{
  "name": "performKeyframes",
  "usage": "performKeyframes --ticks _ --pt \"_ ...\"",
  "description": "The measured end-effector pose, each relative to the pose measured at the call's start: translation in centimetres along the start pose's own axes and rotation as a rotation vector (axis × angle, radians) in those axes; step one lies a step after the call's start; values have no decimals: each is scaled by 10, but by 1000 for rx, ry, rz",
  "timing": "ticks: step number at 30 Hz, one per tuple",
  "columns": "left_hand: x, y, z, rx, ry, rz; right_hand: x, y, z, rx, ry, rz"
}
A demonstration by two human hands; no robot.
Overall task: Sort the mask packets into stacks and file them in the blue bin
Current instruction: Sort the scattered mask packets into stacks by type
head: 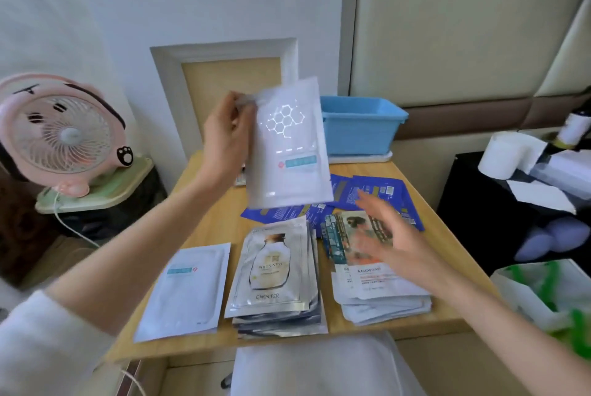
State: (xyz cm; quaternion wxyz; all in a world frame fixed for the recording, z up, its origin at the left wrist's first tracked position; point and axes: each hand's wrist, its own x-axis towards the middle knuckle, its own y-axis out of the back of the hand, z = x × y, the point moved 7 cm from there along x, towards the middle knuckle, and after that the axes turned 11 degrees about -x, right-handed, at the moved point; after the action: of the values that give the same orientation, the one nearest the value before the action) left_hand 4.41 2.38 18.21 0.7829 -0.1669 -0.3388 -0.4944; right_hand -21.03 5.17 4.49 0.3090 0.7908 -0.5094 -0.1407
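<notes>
Along the near edge of the table (211,219), three groups of mask packets lie side by side. At the left, a single white packet (185,287) lies flat with its blue label uppermost. At the centre, a silver stack (271,274) printed with a bottle graphic sits just beside it. At the right, a picture-front stack (377,293) is slightly fanned, with uneven lower edges. The right hand (393,235) is positioned above the picture-front stack, fingers straight and spread, holding nothing; motion blur prevents confirmation of contact with the top packet. Behind these stacks, loose dark blue packets (396,200) lie overlapped in a scattered layer on the table. The left hand (224,139) is raised above the table and pinches the upper left corner of a white hexagon-print packet (287,146) between thumb and fingers; the packet hangs upright, clear of the table. At the far edge, the blue bin (361,127) stands on a white tray (361,157); the bin interior is not visible. Beyond the table at the left, a pink fan (64,136) stands on a separate pale green surface.
</notes>
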Motion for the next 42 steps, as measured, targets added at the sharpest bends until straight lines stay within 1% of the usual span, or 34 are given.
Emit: performKeyframes --ticks 2,4,6,8,10,11,13,14,15,16,17,18,19,20,21,22,23,25,26,27,28,29,30,31,32,33,34,35,36,37,38,39,40,42 --pt "-25 -19 3 -11 71 -24 -2 -1 -25 388 75 -127" --pt "-46 -37 5 -3 118 -61 -6 -4 -44 599 110 -258" --pt "-61 -48 6 -6 141 -77 -11 -9 -50 728 102 -354" --pt "-68 -50 6 6 154 -58 -14 -8 -46 772 78 -337" --pt "-70 -51 7 0 203 -62 -15 -1 -41 750 48 -235" --pt "-70 -52 7 -49 250 -91 -14 3 -37 721 19 -177" --pt "-69 -55 12 -237 377 -187 -5 14 -30 658 -22 -70" --pt "-66 -53 16 -312 406 -222 1 21 -30 621 -13 -34" --pt "-60 -48 20 -311 372 -249 8 28 -30 560 10 -17" --pt "-51 -40 27 -198 254 -274 14 35 -33 470 34 -22" --pt "-44 -35 39 13 57 -339 21 40 -36 363 58 -55" --pt "-42 -36 47 248 -136 -437 25 41 -43 244 78 -109" --pt "-46 -44 56 460 -289 -561 29 40 -52 122 98 -173" --pt "-53 -51 60 633 -366 -690 32 36 -63 16 124 -219" --pt "-60 -57 60 761 -384 -780 36 33 -76 -54 158 -231" --pt "-66 -58 53 797 -327 -833 41 30 -90 -82 195 -199" --pt "-70 -54 47 734 -222 -838 47 29 -103 -61 230 -133" --pt "-73 -31 34 405 76 -767 55 31 -112 98 251 34" --pt "-72 -9 21 227 221 -648 57 32 -109 148 240 108" --pt "-72 21 2 106 358 -472 56 31 -104 111 232 153" --pt "-78 51 -16 43 463 -305 52 26 -97 -10 228 153" --pt "-89 77 -34 18 549 -184 44 17 -87 -182 226 86" --pt "-104 100 -51 13 631 -99 31 2 -75 -397 213 -46" --pt "-123 117 -65 19 704 -53 17 -12 -57 -625 193 -192" --pt "-143 127 -77 28 790 -40 2 -24 -39 -827 177 -309" --pt "-161 134 -89 40 866 -47 -11 -32 -21 -977 171 -382" --pt "-175 137 -98 80 900 -55 -21 -36 -5 -1060 158 -423" --pt "-183 140 -103 181 876 -76 -26 -39 9 -1091 141 -443" --pt "-185 143 -105 338 801 -104 -28 -39 21 -1101 131 -440" --pt "-182 145 -101 499 674 -147 -28 -39 30 -1109 133 -417" --pt "-178 143 -96 602 525 -220 -28 -37 36 -1116 146 -385" --pt "-177 138 -94 623 418 -347 -28 -36 41 -1114 167 -358" --pt "-180 130 -96 594 375 -525 -28 -35 44 -1096 185 -339" --pt "-203 118 -104 577 402 -895 -27 -34 50 -1044 202 -316"
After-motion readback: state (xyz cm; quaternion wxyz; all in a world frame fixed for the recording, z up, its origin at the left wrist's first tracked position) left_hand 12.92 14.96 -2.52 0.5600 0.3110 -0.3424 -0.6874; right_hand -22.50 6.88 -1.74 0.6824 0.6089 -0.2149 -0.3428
